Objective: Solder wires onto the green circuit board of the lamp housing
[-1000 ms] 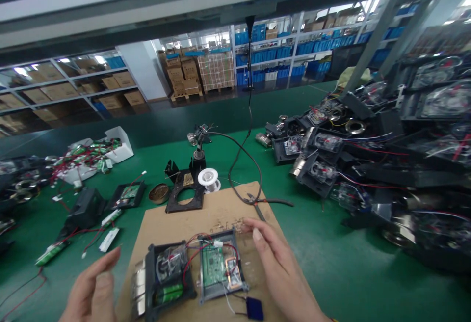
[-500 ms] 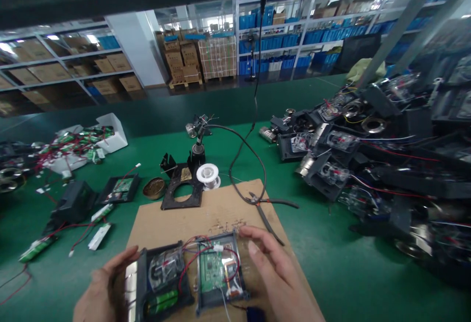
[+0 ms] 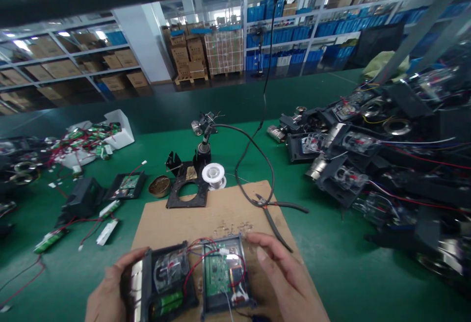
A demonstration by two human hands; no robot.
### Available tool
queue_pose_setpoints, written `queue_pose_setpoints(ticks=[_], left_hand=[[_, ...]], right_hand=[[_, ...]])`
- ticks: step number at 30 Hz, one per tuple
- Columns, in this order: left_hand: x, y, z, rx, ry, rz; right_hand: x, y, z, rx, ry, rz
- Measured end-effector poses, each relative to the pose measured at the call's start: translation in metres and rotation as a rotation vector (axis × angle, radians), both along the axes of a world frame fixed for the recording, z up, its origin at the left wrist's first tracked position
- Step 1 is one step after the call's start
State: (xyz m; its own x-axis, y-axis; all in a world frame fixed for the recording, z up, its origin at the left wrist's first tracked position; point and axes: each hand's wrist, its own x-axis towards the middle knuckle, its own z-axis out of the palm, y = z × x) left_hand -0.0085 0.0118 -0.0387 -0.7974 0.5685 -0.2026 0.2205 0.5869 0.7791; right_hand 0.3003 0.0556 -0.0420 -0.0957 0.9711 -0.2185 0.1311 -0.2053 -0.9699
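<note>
My left hand (image 3: 110, 287) curls round the left side of a dark plastic housing (image 3: 149, 280), its fingertips at the upper corner. That housing has a shiny metal cylinder (image 3: 136, 287) on its left, a clear-covered mechanism (image 3: 170, 270) and a green battery pack (image 3: 167, 304). Red and dark wires join it to a shallow dark case (image 3: 204, 307) holding a green circuit board (image 3: 218, 275). My right hand (image 3: 290, 282) is open to the right of this case, thumb and fingers apart, with a fingertip near its upper right corner; contact cannot be made out.
A cardboard sheet (image 3: 154, 221) lies under the work. Beyond are pliers (image 3: 270, 214), a solder spool (image 3: 213, 174), a stand (image 3: 187, 201) with a cable and a small bowl (image 3: 159, 185). Battery packs (image 3: 99, 138) lie left; many housings (image 3: 342, 179) are piled right.
My left fingers have come up against the housing's corner. The whole view has shifted slightly, so things appear farther right. My right hand keeps its place beside the case.
</note>
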Motion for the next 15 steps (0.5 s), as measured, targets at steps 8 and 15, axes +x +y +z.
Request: queue_pose_setpoints(ticks=[8, 15], left_hand=[[0.005, 0.004, 0.015, -0.148, 0.012, -0.008], [-0.015, -0.009, -0.01, -0.018, -0.054, -0.076]], right_hand=[[-0.003, -0.003, 0.004, 0.09, -0.029, -0.141], [-0.003, -0.002, -0.004, 0.039, 0.039, -0.192]])
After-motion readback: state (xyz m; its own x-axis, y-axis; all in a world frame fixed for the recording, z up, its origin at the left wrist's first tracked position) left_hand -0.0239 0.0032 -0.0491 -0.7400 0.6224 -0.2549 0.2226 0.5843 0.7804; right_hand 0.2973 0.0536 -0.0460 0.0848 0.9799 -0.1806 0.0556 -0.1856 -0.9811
